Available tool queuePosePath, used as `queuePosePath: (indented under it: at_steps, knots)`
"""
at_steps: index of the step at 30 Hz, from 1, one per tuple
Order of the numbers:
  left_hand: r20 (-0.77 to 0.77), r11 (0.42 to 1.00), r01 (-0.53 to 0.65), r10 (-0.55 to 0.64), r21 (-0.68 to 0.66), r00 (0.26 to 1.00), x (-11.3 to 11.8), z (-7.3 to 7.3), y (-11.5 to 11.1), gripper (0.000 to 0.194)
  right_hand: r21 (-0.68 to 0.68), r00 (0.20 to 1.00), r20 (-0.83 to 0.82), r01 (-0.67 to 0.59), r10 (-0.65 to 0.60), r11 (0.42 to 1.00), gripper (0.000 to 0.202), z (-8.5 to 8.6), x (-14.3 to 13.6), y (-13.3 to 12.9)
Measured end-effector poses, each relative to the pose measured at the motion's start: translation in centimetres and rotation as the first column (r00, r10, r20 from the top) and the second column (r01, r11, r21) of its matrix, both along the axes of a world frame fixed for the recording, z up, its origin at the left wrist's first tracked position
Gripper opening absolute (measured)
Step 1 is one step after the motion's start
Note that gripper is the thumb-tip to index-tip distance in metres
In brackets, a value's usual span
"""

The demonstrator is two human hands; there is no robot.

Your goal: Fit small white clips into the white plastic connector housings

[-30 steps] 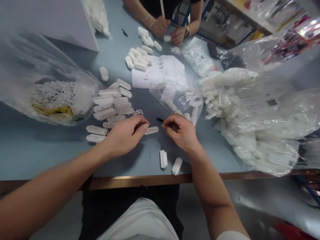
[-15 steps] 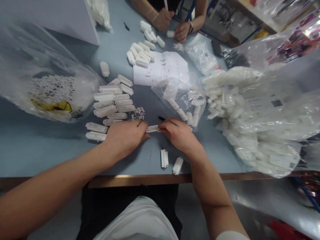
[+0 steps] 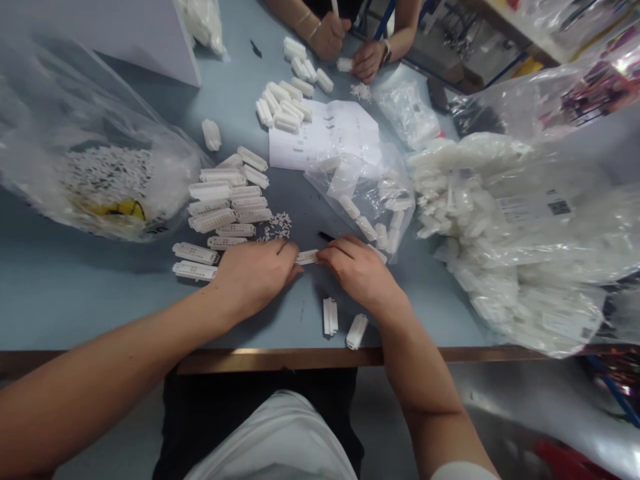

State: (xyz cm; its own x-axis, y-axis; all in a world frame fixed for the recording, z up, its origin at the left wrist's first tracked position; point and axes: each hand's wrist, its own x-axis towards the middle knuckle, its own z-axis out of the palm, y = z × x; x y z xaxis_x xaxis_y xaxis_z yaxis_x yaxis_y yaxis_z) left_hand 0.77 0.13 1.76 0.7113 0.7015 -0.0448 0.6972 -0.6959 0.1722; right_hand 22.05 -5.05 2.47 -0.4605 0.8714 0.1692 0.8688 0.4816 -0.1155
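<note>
Between my hands is a white plastic connector strip [image 3: 307,257] with a row of small slots. My left hand [image 3: 257,270] grips its left end, fingers closed. The right end is pinched by my right hand [image 3: 353,267]; those fingertips are partly hidden. Just beyond the strip lies a scatter of tiny white pegs [image 3: 278,225]. A heap of similar white strips [image 3: 213,220] spreads to the left of my left hand. A black pen-like stick [image 3: 326,236] pokes out behind my right fingers. Nearer me are two white pieces, one slotted [image 3: 330,317] and one smooth [image 3: 357,331].
A clear bag of tiny white pieces [image 3: 107,177] stands at left. Large bags of white parts [image 3: 520,220] fill the right side. A smaller open bag [image 3: 345,180] overlaps a printed sheet [image 3: 285,150]. Across the table, another person's hands [image 3: 367,61] handle white pieces.
The view has shifted slightly. My hands keep hold of the same strip in nearly the same place, and the other person's hands have barely moved.
</note>
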Motion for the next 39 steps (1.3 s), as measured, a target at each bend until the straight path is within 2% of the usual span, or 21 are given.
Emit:
queuePosePath:
  at_steps: [10,19,22,25,27,28,31,33,34,37,39]
  knots:
    - [0.022,1.0,-0.002,0.003,-0.03,1.0,-0.2,-0.2,0.1,0.037,0.019,0.999,-0.037,0.031,-0.03,0.999,0.019,0.2,0.4,-0.2]
    - [-0.019,0.999,-0.022,0.021,-0.047,1.0,-0.1,-0.3,0.0,0.037,-0.047,0.988,0.089,-0.119,0.123,0.992,0.023,0.8,0.6,-0.4]
    - [0.046,0.994,-0.049,0.054,-0.099,0.997,-0.2,-0.1,0.3,0.037,-0.003,0.99,0.072,-0.121,0.121,0.993,0.022,0.8,0.7,-0.3]
    - [0.223,0.957,-0.106,0.169,-0.27,0.96,-0.5,0.6,1.0,0.044,0.092,0.999,-0.022,-0.036,0.038,0.995,0.02,0.6,0.9,-0.2]
    - [0.361,0.881,-0.102,0.292,-0.461,0.886,-0.5,1.3,1.4,0.041,0.141,0.997,-0.076,0.037,-0.027,0.989,0.02,0.5,1.0,-0.1]
    - [0.419,0.821,-0.076,0.366,-0.566,0.831,-0.5,1.5,1.5,0.036,0.156,0.994,-0.094,0.067,-0.052,0.986,0.02,0.5,1.0,-0.1]
    - [0.456,0.56,0.075,0.581,-0.825,0.674,-0.4,1.8,1.6,0.028,0.175,0.989,-0.125,0.104,-0.083,0.979,0.022,0.5,0.6,0.0]
    - [0.422,0.399,0.18,0.679,-0.899,0.6,-0.1,1.7,1.5,0.025,0.201,0.986,-0.152,0.105,-0.075,0.974,0.021,0.5,0.2,0.0]
    - [0.406,0.343,0.22,0.715,-0.913,0.569,0.0,1.6,1.4,0.022,0.223,0.983,-0.171,0.103,-0.066,0.969,0.02,0.5,-0.1,0.0]
    - [0.356,0.242,0.274,0.773,-0.931,0.525,0.2,1.3,1.2,0.017,0.267,0.969,-0.245,0.105,-0.037,0.958,0.019,0.4,-0.9,-0.1]
    - [0.331,0.215,0.27,0.78,-0.939,0.531,0.3,1.2,1.2,0.016,0.269,0.955,-0.294,0.116,-0.033,0.956,0.02,0.3,-1.4,-0.3]
